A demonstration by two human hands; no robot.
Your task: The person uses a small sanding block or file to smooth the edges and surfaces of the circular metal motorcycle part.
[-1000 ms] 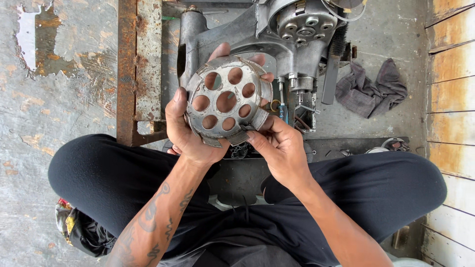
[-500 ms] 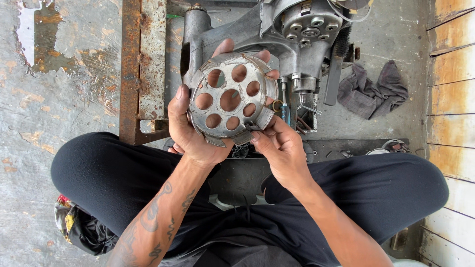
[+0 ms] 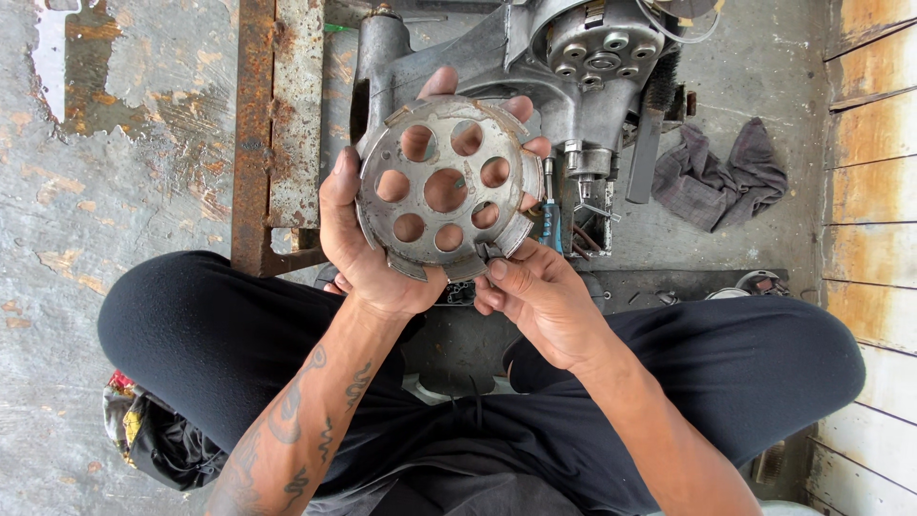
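A round metal plate (image 3: 444, 186) pierced with circular holes is held up flat toward the camera, above the lap and in front of a grey engine casing (image 3: 535, 67) on the concrete floor (image 3: 115, 191). It is cradled from behind by the left hand (image 3: 368, 244), fingers wrapped around its rim, presumably to keep it steady. At its lower edge, the right hand (image 3: 540, 296) is pinched on a small tab, its grip closed there.

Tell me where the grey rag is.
In the head view, the grey rag lies crumpled on the concrete floor at upper right, just right of the engine case and left of the rusty wall panels.
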